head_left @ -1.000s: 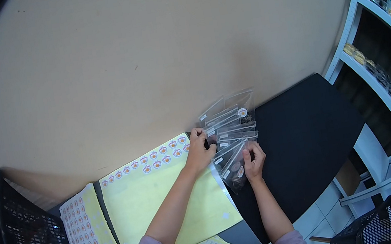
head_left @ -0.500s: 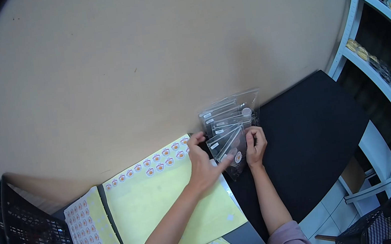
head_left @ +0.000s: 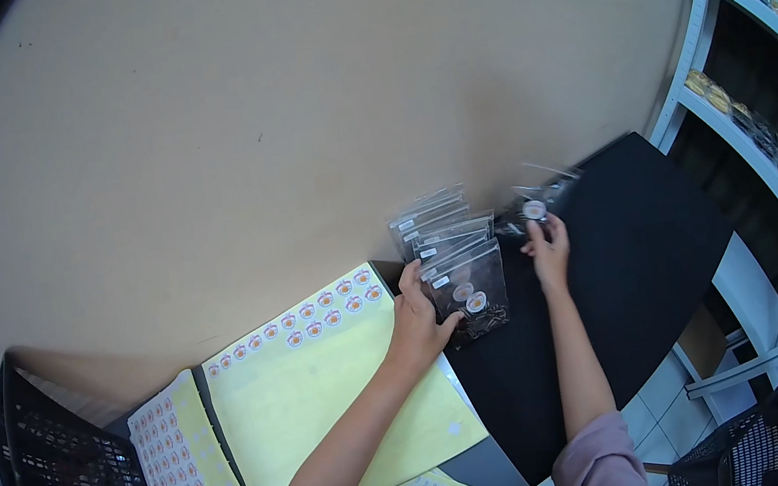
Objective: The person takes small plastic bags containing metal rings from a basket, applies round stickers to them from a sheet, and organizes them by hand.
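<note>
Several clear zip bags (head_left: 471,281) with small white labels lie overlapped in a stack against the wall. The front one carries round stickers and has small dark pieces inside. My left hand (head_left: 416,324) holds the stack by its left edge, thumb across the front bag's lower corner and fingers along the side. To the right, my right hand (head_left: 549,249) pinches another clear zip bag (head_left: 528,197) at a round white sticker. That bag is raised at an angle and slightly blurred, apart from the stack.
A yellow backing sheet (head_left: 334,412) with rows of round stickers lies to the left. Another sticker sheet (head_left: 177,476) is beside it. Black baskets (head_left: 73,481) stand at far left and lower right. White shelves (head_left: 744,129) rise on the right. Black cloth (head_left: 626,278) covers the table.
My right hand has moved up and right, carrying one zip bag away from the stack. The left hand stays at the stack, whose front bag now lies straighter.
</note>
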{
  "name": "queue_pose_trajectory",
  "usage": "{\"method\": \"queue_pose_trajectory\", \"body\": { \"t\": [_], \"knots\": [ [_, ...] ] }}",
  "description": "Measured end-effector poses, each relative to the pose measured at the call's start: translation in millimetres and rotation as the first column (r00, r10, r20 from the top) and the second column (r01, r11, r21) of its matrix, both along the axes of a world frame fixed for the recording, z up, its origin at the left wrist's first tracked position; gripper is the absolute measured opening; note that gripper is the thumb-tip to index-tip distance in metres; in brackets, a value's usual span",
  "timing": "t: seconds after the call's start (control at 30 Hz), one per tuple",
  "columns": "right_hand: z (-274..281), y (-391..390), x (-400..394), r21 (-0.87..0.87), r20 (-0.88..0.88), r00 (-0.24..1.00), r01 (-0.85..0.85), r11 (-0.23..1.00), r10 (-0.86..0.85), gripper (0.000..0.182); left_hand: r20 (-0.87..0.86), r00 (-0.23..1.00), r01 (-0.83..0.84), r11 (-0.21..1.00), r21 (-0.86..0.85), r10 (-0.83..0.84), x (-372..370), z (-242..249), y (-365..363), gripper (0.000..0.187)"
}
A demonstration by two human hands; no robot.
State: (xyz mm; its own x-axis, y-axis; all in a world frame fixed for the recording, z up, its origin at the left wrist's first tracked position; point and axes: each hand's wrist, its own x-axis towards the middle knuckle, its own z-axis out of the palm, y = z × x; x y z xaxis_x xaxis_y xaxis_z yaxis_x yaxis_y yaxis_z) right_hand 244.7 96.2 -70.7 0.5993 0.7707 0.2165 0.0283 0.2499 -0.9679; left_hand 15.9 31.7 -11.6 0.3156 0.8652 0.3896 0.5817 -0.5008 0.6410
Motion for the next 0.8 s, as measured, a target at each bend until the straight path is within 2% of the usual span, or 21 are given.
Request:
{"method": "queue_pose_trajectory", "body": {
  "t": [0.07,0.1,0.13,0.17,0.2,0.27,0.3,0.37,0.4,0.47,0.53,0.57,0.7,0.8],
  "knots": [
    [5,-25,21,0.054,-0.116,0.983,-0.133,0.99,0.139,0.039,0.1,0.994,0.039,0.999,-0.002,-0.038,3,6,1,0.081],
    [10,-42,28,0.059,-0.131,0.957,-0.254,0.965,0.26,0.038,0.103,0.994,0.04,0.999,0.0,-0.04,3,7,3,0.081],
    [16,-58,27,0.059,-0.126,0.958,-0.252,0.966,0.258,0.038,0.173,0.983,0.07,0.996,-0.058,-0.059,3,6,5,0.084],
    [21,-75,24,0.057,-0.09,0.912,-0.395,0.917,0.399,0.038,0.243,0.967,0.106,0.988,-0.115,-0.076,3,5,6,0.087],
    [24,-89,19,0.049,-0.055,0.846,-0.528,0.848,0.53,0.037,0.247,0.966,0.113,0.987,-0.115,-0.081,4,3,6,0.087],
    [25,-110,-2,-0.047,-0.059,0.755,-0.656,0.754,0.653,0.037,0.168,0.984,0.074,0.992,-0.105,-0.055,3,3,7,0.093],
    [20,-115,-16,-0.104,-0.051,0.755,-0.655,0.748,0.654,0.037,0.184,0.981,0.089,0.979,-0.185,-0.054,3,15,1,0.086],
    [4,-119,-37,-0.221,0.028,0.795,-0.587,0.779,0.607,0.035,0.178,0.983,0.084,0.982,-0.169,-0.053,-2,15,-2,0.083],
    [10,-122,-46,-0.215,0.046,0.855,-0.497,0.841,0.517,0.034,0.178,0.983,0.075,0.986,-0.15,-0.048,-5,16,-3,0.08],
    [6,-124,-49,-0.236,0.114,0.859,-0.464,0.854,0.498,0.037,0.185,0.982,0.056,0.99,-0.127,-0.032,-15,21,-8,0.077],
    [0,-126,-49,-0.215,0.122,0.867,-0.452,0.866,0.483,0.041,0.153,0.987,-0.053,0.998,-0.032,0.057,-28,32,-17,0.077],
    [-2,-128,-49,-0.197,0.123,0.878,-0.436,0.878,0.463,0.045,0.177,0.98,-0.084,0.996,-0.037,0.089,-35,38,-26,0.077],
    [6,-142,-45,-0.206,0.131,0.893,-0.401,0.892,0.432,0.056,0.302,0.944,-0.141,0.99,0.002,0.134,-74,75,-87,0.078],
    [11,-152,-43,-0.19,0.191,0.941,-0.244,0.951,0.28,0.049,0.347,0.914,-0.236,0.971,0.04,0.208,-114,93,-150,0.078]
  ]
}}
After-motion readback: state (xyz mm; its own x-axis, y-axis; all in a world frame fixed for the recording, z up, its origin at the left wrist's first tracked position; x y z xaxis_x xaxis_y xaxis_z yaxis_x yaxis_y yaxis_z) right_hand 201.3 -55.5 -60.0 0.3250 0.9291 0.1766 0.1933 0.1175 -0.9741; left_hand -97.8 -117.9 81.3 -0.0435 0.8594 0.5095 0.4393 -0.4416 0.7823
